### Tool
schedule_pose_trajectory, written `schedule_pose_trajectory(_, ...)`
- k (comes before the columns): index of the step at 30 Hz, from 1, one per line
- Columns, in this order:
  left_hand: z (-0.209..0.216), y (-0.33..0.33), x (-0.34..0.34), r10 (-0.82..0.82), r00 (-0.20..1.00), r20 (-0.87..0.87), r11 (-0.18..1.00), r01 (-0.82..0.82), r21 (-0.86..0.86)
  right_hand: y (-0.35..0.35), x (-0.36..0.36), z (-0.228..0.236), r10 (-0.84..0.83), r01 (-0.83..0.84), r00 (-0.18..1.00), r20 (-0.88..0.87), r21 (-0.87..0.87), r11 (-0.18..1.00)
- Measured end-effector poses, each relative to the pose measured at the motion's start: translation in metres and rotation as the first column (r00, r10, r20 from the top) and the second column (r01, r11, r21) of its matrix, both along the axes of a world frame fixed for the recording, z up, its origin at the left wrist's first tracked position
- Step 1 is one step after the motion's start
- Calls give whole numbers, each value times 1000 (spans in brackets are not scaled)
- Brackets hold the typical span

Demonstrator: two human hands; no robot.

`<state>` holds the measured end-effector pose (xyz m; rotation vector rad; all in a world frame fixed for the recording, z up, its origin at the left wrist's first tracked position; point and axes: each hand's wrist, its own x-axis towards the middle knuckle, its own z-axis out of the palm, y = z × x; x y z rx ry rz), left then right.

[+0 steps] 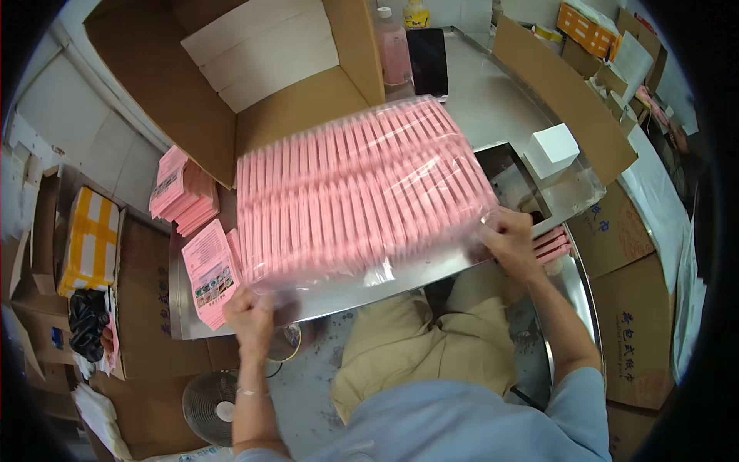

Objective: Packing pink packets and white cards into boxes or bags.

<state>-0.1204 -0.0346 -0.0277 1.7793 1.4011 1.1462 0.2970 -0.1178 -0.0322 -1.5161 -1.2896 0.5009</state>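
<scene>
A clear plastic bag (366, 192) packed with two rows of upright pink packets lies across the metal table (369, 289), its far side at the mouth of a large open cardboard box (308, 96). My left hand (249, 317) is closed on the plastic at the bag's near left corner. At the near right corner my right hand (509, 237) pinches the plastic too. The bag's near edge is slightly blurred. Beside my left hand lie pink printed leaflets (208, 269), with a taller stack of pink leaflets (181, 189) behind them.
To the right are a dark tray recess (512, 181), a small white box (553, 150) and a few pink packets (551, 242). A pink bottle (394, 54) and a black tablet-like slab (426, 63) stand at the back. Cartons (635, 331) flank the table; a fan (212, 408) is at lower left.
</scene>
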Motion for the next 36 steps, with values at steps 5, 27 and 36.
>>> schedule_pose_trajectory(5, -32, -7, 81, -15, 987, -160, 983, 44, 177, 52, -41, -52, -54, 10, 912, 407, 109, 994)
schedule_pose_trajectory(27, 256, 137, 42, -338, 931, 139, 930, 353, -98, 98, 29, 230, -532, 64, 552, 642, 604, 795)
schedule_pose_trajectory(36, 228, 184, 61, -173, 980, -103, 970, 187, 152, 137, -54, 243, 489, -360, 712, 503, -337, 870)
